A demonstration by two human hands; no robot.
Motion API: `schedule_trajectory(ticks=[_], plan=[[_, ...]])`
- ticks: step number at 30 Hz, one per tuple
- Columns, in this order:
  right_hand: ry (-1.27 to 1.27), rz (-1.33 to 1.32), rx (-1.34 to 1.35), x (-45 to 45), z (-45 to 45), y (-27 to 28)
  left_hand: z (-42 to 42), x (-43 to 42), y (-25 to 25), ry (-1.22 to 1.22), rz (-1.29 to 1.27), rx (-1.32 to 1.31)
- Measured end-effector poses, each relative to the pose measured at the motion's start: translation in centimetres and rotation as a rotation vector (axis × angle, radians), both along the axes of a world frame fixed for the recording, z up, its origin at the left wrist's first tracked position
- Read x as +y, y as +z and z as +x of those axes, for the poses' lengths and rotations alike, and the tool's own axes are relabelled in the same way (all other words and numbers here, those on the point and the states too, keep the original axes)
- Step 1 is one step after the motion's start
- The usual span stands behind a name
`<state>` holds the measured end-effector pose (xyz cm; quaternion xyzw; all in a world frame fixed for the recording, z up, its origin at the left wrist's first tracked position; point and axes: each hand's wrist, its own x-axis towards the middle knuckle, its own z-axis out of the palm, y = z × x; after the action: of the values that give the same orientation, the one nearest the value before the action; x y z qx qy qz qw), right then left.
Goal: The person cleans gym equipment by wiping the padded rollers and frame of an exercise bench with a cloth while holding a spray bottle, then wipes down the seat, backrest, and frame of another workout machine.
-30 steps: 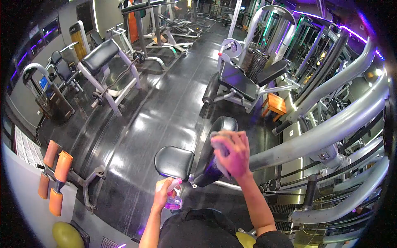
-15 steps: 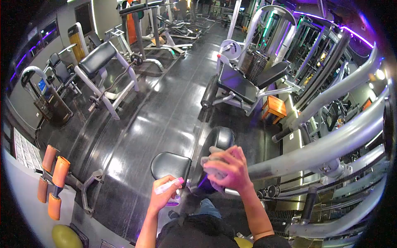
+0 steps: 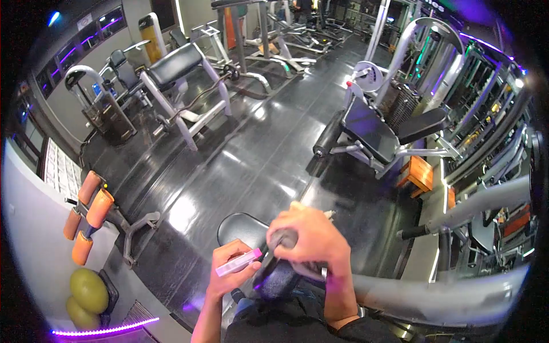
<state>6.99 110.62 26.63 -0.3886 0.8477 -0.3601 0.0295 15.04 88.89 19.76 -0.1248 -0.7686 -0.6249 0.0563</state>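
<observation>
My left hand [image 3: 231, 268] is closed around a spray bottle whose white head with a pink nozzle [image 3: 240, 262] points to the right; its body is mostly hidden by my fingers. Close beside it, my right hand [image 3: 311, 237] grips a bunched grey cloth [image 3: 284, 239], slightly blurred. Below the hands is a black machine pad [image 3: 278, 281], partly covered by my right hand and the cloth. I cannot tell whether the cloth touches it. A rounded black seat [image 3: 243, 227] shows just beyond my left hand.
A thick silver machine arm [image 3: 446, 294] crosses at lower right. Orange foam rollers [image 3: 100, 208] and green balls [image 3: 89, 290] are at left. Farther off stand a preacher curl bench [image 3: 174, 67] with a curved bar, a black padded bench [image 3: 369, 128] and a wooden stool [image 3: 419, 174].
My view has swung left, so the room shifts rightward in the picture. My right hand has turned, back of the hand now up, and the cloth is more bunched. The left hand keeps the bottle.
</observation>
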Motion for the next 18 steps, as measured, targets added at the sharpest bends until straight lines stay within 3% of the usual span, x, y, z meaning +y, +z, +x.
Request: schedule_trajectory(ticks=[2, 7, 12, 16, 18], plan=[[0.048, 0.027, -0.018, 0.2, -0.4, -0.2, -0.4, 0.2, 0.3, 0.009, -0.020, 0.030], [0.135, -0.185, -0.206, 2.3, -2.8, -1.6, -0.6, 0.9, 1.2, -0.013, -0.121, -0.006], [-0.026, -0.382, -0.352, 4.8, -5.1, -4.7, -2.1, 1.4, 1.6, -0.055, -0.245, 0.067], [-0.135, -0.458, -0.828, 8.1, -7.7, -10.4, -3.4, 1.7, 1.3, -0.100, -0.240, 0.143], [-0.108, -0.445, -0.841, 8.4, -8.0, -11.1, -3.9, 1.6, 1.2, -0.152, -0.230, 0.117]])
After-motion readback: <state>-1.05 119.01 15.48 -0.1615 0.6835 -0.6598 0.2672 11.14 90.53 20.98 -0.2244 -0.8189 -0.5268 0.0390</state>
